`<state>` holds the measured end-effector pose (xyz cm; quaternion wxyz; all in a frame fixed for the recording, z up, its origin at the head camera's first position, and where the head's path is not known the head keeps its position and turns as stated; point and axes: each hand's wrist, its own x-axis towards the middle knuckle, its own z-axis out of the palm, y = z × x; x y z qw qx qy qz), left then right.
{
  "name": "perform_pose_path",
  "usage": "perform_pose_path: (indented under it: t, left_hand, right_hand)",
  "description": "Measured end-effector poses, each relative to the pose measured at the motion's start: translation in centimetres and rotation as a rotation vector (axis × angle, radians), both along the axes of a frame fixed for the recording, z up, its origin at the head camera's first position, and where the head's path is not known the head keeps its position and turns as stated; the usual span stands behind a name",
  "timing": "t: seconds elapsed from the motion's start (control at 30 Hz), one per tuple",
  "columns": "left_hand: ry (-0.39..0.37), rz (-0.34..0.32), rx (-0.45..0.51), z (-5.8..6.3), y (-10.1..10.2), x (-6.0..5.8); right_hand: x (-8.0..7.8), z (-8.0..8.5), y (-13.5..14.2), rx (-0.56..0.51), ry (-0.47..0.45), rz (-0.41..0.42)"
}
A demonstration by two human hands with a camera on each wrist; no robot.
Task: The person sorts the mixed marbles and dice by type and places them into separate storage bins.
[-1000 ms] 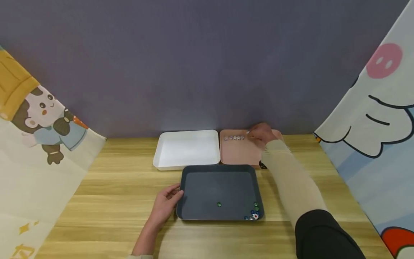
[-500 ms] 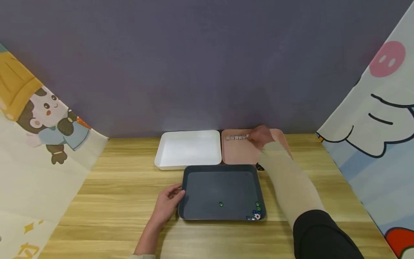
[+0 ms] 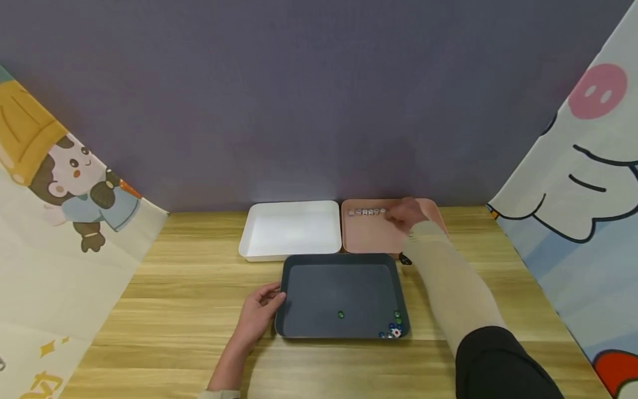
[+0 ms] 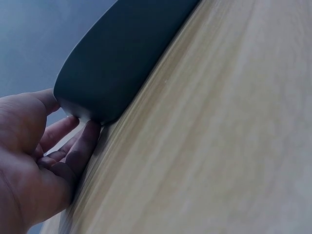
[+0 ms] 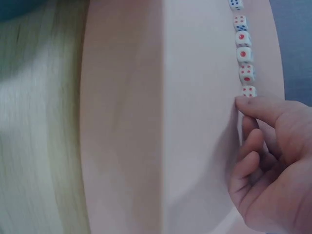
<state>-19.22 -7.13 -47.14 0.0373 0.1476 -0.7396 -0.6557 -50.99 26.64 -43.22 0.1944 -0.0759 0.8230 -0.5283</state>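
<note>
My left hand (image 3: 259, 310) holds the left side of a dark grey tray (image 3: 344, 293). In the left wrist view its thumb lies on the tray's rim (image 4: 105, 63), with curled fingers at the underside. Over the pink tray (image 3: 371, 241), my right hand (image 3: 406, 213) is at the right end of a row of dice. The right wrist view shows the thumb tip right at the end die (image 5: 249, 91), the other fingers bent behind it. White dice (image 5: 243, 54) with red and blue pips stand close together in line; the far one (image 5: 236, 4) sits slightly apart.
A white tray (image 3: 291, 230) stands left of the pink one. In the dark tray, a green glass bead (image 3: 341, 315) lies near the middle. Blue and green beads (image 3: 398, 321) and a white piece with a red centre (image 3: 396, 333) cluster at its lower right corner.
The end die, held behind the row's right end a second ago, now stands in line with the others. My right hand has moved slightly toward me and off it. My left hand keeps its place.
</note>
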Motion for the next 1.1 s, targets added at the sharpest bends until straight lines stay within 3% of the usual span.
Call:
perform_pose_path:
  t: [0.1,0.17,0.4,0.53,0.6,0.7,0.93,1.1]
  left_hand:
    - [0.005,0.007,-0.012,-0.7,-0.2,-0.2]
    - [0.01,0.003,-0.018,-0.8,-0.3,-0.3]
    - [-0.007,0.012,-0.004,-0.5,-0.4,-0.3]
    - [-0.002,-0.005,0.003,0.7,-0.2,0.0]
    - [0.001,-0.016,0.005,1.2,0.0,0.1]
    - [0.01,-0.026,0.005,1.5,0.1,0.3]
    - [0.005,0.004,-0.011,-0.7,-0.5,-0.3]
    - [0.007,-0.024,-0.009,0.2,-0.2,0.2]
  right_hand:
    - [0.3,0.6,0.6,-0.021,0.042,0.069]
    - [0.4,1.4,0.6,-0.063,-0.002,0.032]
    - [-0.2,5.0,-0.1,0.255,0.096,0.009]
    - [0.3,6.6,-0.2,0.344,0.154,0.039]
    - [0.8,7.3,0.0,0.338,0.164,0.053]
    - [1.9,8.2,0.1,0.316,0.203,0.066]
    - [6.1,9.6,0.0,0.261,0.307,0.104]
    - [9.0,9.8,0.0,0.261,0.369,0.151]
